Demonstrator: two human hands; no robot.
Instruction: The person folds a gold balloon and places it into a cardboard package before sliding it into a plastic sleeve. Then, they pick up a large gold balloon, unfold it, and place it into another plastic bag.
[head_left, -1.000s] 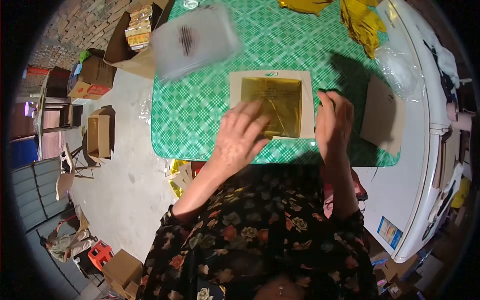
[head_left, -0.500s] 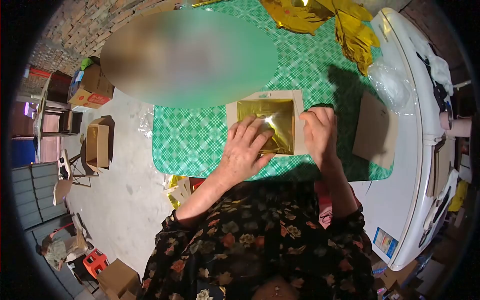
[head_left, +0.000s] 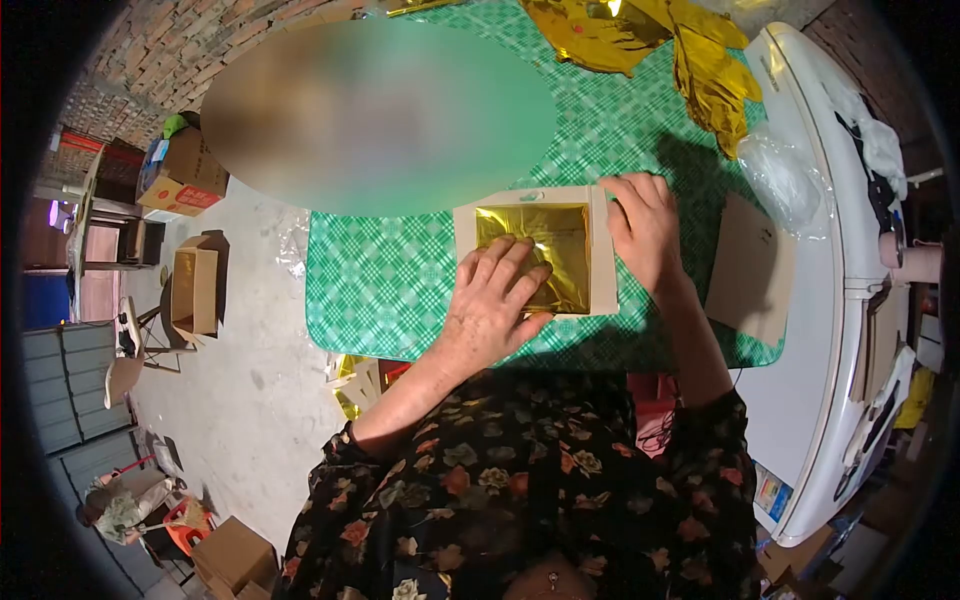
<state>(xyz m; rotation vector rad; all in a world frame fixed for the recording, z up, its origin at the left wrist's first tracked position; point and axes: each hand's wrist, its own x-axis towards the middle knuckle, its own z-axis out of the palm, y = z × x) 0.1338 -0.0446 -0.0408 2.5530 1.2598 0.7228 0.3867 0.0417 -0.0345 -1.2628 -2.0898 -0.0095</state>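
A square of shiny gold foil [head_left: 568, 240] lies on a pale cardboard piece [head_left: 604, 270] on the green checked tablecloth [head_left: 380, 270]. Fingers spread, my left hand [head_left: 492, 300] rests flat on the left part of the foil. My right hand [head_left: 645, 225] is at the cardboard's upper right corner, its fingers bent and thumb near the index finger. Whether it pinches anything there is too small to tell.
Another cardboard piece [head_left: 745, 265] lies at the table's right, beside clear plastic [head_left: 785, 180]. Crumpled gold foil [head_left: 705, 75] is at the back. A white fridge [head_left: 815, 300] stands right. Boxes [head_left: 195, 285] and a person [head_left: 125, 508] are at the left. A blurred oval hides the upper left.
My right hand has moved up along the cardboard's right edge to its upper corner. My left hand stays on the foil, with the foil looking flatter. The person at the lower left has shifted.
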